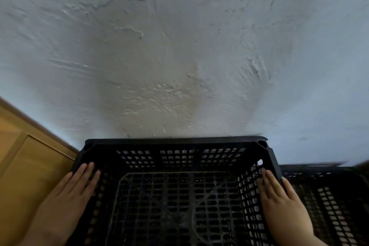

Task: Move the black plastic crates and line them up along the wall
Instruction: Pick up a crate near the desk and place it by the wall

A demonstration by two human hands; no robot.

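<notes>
A black plastic crate with perforated walls and floor fills the lower middle, its far rim against the rough white wall. My left hand lies flat over the crate's left rim, fingers pointing toward the wall. My right hand grips the right rim, fingers inside the crate and thumb outside. A second black crate stands directly to the right, also close to the wall, partly cut off by the frame edge.
A wooden panelled surface, like a door or cabinet side, meets the wall at the lower left, right beside the held crate. The white wall extends across the whole upper view.
</notes>
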